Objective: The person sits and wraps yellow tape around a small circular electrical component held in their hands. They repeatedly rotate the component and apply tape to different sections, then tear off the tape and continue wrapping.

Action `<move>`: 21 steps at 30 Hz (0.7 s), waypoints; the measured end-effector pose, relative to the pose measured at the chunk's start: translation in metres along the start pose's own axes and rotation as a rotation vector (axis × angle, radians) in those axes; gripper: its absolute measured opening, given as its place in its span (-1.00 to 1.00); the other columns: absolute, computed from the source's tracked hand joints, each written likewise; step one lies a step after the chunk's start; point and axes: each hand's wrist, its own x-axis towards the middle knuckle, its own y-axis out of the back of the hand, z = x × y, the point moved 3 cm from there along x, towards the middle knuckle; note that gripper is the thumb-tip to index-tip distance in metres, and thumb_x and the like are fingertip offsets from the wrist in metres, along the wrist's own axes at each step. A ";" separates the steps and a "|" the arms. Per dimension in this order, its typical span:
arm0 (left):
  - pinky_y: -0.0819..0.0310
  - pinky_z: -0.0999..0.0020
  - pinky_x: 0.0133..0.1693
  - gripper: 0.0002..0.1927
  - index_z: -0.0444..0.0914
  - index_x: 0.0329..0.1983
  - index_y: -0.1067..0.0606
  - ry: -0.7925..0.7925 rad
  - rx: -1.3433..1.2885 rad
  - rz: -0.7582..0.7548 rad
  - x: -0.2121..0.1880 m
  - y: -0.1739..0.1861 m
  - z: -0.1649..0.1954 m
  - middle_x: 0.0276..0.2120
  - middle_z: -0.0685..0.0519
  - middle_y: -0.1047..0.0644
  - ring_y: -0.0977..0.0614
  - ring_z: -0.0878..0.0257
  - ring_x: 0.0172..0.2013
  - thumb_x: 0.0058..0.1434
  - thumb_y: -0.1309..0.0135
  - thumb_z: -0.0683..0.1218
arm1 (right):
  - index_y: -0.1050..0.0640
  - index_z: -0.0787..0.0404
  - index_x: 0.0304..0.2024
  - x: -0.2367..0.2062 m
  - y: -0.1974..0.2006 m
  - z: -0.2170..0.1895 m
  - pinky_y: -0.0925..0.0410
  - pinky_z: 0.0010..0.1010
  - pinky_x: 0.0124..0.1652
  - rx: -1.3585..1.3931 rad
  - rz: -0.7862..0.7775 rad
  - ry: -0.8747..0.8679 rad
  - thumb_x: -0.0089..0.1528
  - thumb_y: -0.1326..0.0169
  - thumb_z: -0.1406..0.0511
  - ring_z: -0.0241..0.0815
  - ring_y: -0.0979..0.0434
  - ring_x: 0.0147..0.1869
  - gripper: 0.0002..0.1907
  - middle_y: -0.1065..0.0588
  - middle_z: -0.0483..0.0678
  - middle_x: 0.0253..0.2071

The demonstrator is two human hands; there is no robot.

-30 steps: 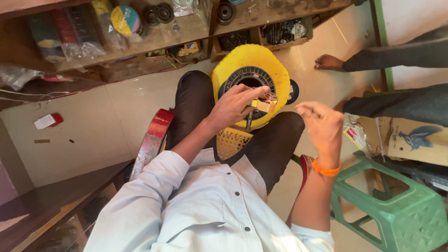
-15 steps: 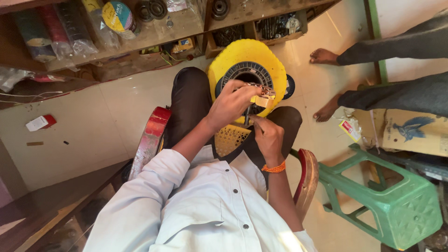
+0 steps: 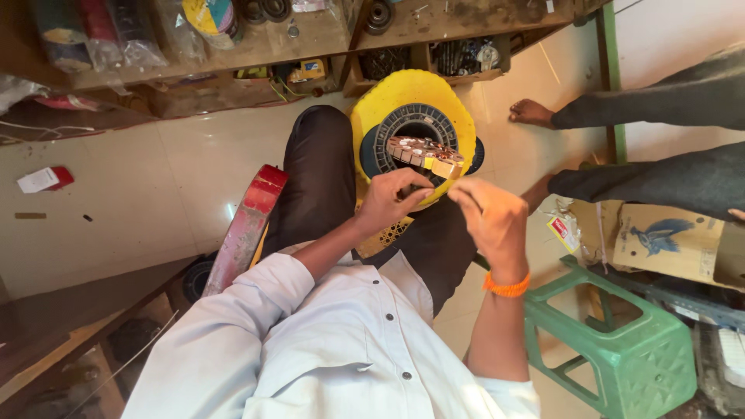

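Lying at the far left on the pale tiled floor (image 3: 140,202) was a small red-and-white packet (image 3: 45,179), with a cluttered wooden shelf (image 3: 233,54) running along the far side. Right of that, a red-painted curved metal bar (image 3: 247,225) leaned beside the person's dark-trousered leg. At the centre, a round yellow plastic housing holding a dark slotted stator ring with copper windings (image 3: 415,128) rested on the person's lap. The left hand (image 3: 396,203) touched its near rim, fingers pinched narrowly on something too small to tell. The right hand (image 3: 489,221), just beside it, was likewise pinched, perhaps on fine wire. The housing looked stiff and fairly heavy, best held by its yellow rim; the windings seemed delicate. Further right stood a green plastic stool (image 3: 628,349), a cardboard box (image 3: 660,237) and another person's bare feet (image 3: 535,112).
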 end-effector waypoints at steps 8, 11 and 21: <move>-0.22 0.57 -0.45 -0.89 -0.35 -0.27 -0.56 0.330 -0.466 0.187 -0.003 -0.021 -0.021 -0.51 0.24 -0.49 -0.38 0.57 -0.49 0.31 -0.21 -0.18 | -0.62 0.29 -0.21 0.071 -0.011 0.038 -0.40 -0.31 -0.27 0.066 -0.187 0.077 0.29 -0.19 0.34 -0.01 -0.60 -0.30 -0.89 -0.58 0.07 -0.32; -0.24 0.57 -0.45 -0.88 -0.34 -0.27 -0.57 0.373 -0.541 0.219 -0.004 -0.027 -0.023 -0.48 0.23 -0.52 -0.41 0.57 -0.48 0.31 -0.22 -0.17 | -0.61 0.30 -0.20 0.087 -0.019 0.060 -0.38 -0.34 -0.31 0.182 -0.309 -0.008 0.28 -0.16 0.33 -0.08 -0.58 -0.38 -0.87 -0.57 0.07 -0.37; -0.30 0.52 -0.43 -0.83 -0.38 -0.35 -0.58 0.540 -0.471 0.426 0.011 -0.041 -0.049 -0.49 0.16 -0.59 -0.45 0.53 -0.50 0.26 -0.25 -0.16 | -0.63 0.30 -0.17 0.095 -0.052 0.124 -0.40 -0.35 -0.25 0.120 -0.216 0.095 0.31 -0.18 0.34 -0.06 -0.61 -0.28 -0.88 -0.60 0.10 -0.30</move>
